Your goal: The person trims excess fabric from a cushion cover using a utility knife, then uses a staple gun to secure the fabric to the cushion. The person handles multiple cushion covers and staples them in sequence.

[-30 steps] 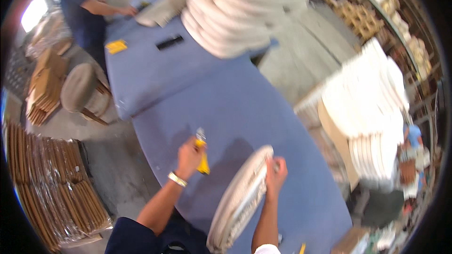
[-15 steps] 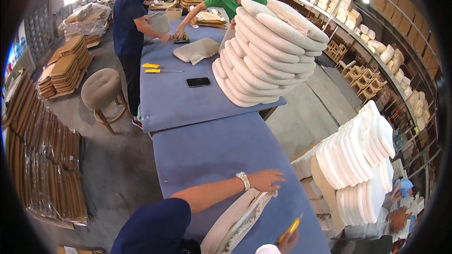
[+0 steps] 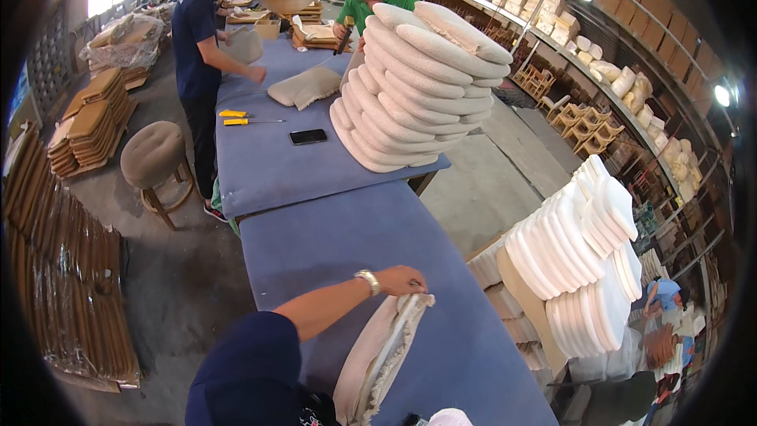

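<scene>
A beige cushion (image 3: 371, 359) with a pale inner strip and a frayed fabric edge stands on its side on the near blue table. My left hand (image 3: 403, 279), a metal watch on its wrist, has its fingers closed on the cushion's far end. Of my right arm only a white cuff (image 3: 449, 417) shows at the lower edge, close to the cushion's near end. The right hand itself is out of sight. Beside the cuff, a small dark and clear object (image 3: 415, 420) is cut off by the picture's edge; its kind cannot be made out.
On the far blue table (image 3: 276, 181) stand a tall stack of beige cushions (image 3: 418, 95), a phone (image 3: 307, 136), yellow-handled tools (image 3: 236, 117) and a loose cushion (image 3: 305, 88). Two co-workers stand there. White pads (image 3: 564, 252) are piled at right; a stool (image 3: 154, 155) stands left.
My left hand has gone from lying spread over the cushion's end to gripping it. My right hand, with the yellow utility knife, has left the view. The green-shirted co-worker has lifted a dark tool.
</scene>
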Demonstrator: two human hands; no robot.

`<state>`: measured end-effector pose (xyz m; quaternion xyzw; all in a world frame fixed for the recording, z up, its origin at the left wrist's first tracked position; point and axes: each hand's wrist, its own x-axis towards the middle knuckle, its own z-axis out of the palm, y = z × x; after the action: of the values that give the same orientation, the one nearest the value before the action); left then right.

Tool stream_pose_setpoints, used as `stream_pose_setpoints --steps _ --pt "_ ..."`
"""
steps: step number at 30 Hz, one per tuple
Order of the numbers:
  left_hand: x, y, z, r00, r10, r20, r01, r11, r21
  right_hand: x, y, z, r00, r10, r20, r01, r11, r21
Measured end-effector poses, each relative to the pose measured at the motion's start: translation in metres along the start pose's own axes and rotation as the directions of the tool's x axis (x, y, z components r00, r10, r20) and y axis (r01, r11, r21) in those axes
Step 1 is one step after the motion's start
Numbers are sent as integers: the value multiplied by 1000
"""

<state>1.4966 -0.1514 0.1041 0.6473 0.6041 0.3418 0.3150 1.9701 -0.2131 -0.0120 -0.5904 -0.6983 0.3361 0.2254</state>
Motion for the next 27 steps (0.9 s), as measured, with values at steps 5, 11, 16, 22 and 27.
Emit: stream_pose_setpoints --steps 5,11,16,22,27 --pt "-106 19 -49 960 -173 -218 166 985 -52 14 -76 65 965 -167 204 146 982 118" --pt "-238 -36 -57 808 -266 -527 237 964 -122 4 -118 122 919 -241 312 189 964 188" --pt "-322 -54 -19 756 -297 -583 208 954 -216 16 -77 82 952 -202 231 157 967 198" --pt "-373 -52 63 794 -402 -456 217 888 -406 20 -88 37 958 31 284 -35 999 9" --pt "-390 -65 72 906 -231 -355 201 972 -121 27 -52 50 964 -71 257 107 986 -128"
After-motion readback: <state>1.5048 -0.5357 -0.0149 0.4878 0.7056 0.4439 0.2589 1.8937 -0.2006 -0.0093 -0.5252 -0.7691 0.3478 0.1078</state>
